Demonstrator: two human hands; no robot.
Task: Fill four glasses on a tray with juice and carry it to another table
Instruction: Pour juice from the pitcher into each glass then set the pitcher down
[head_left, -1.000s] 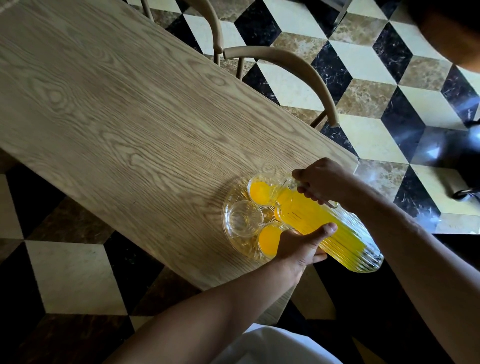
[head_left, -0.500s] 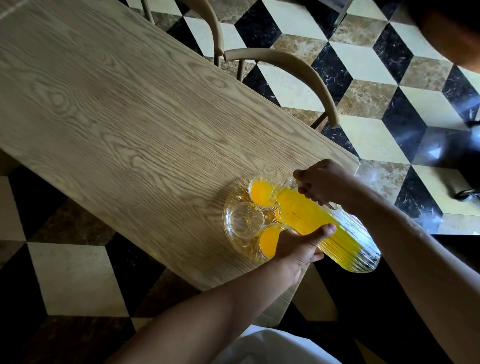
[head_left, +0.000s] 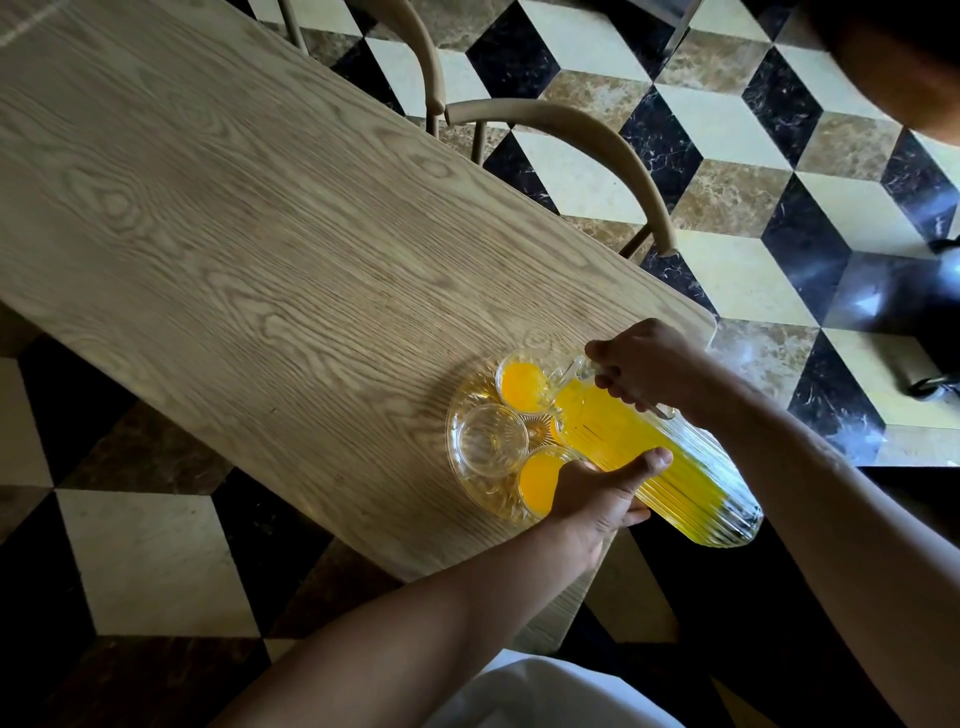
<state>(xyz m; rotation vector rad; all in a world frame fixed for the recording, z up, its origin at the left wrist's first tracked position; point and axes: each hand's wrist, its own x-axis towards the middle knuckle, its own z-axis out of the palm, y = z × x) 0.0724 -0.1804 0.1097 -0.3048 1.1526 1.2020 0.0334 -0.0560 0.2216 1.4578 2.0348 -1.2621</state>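
We have the ribbed glass jug (head_left: 670, 467) of orange juice tipped steeply over the round glass tray (head_left: 467, 499), which sits near the corner of the wooden table (head_left: 234, 234). Our right hand (head_left: 649, 364) is clenched around the jug's handle near the mouth, and our left hand (head_left: 597, 499) cups the underside of the body, thumb laid across the ribs. On the tray, the far glass (head_left: 522, 384) and the near glass (head_left: 540, 483) look filled, the left glass (head_left: 491, 441) is empty, and a fourth glass sits under the spout, mostly hidden by the jug, so we cannot tell its level. We judge that we are filling that hidden glass, with the empty one left to do. To do this well, we should hold the tilt shallow and steady with the left hand so the heavy jug does not surge, keep the spout close above the rim, and right the jug before the juice nears the brim. The tray lies close to the table edge, so we should avoid nudging it. A curved chair back (head_left: 597, 156) stands beyond the table on the checkered floor (head_left: 727, 130).
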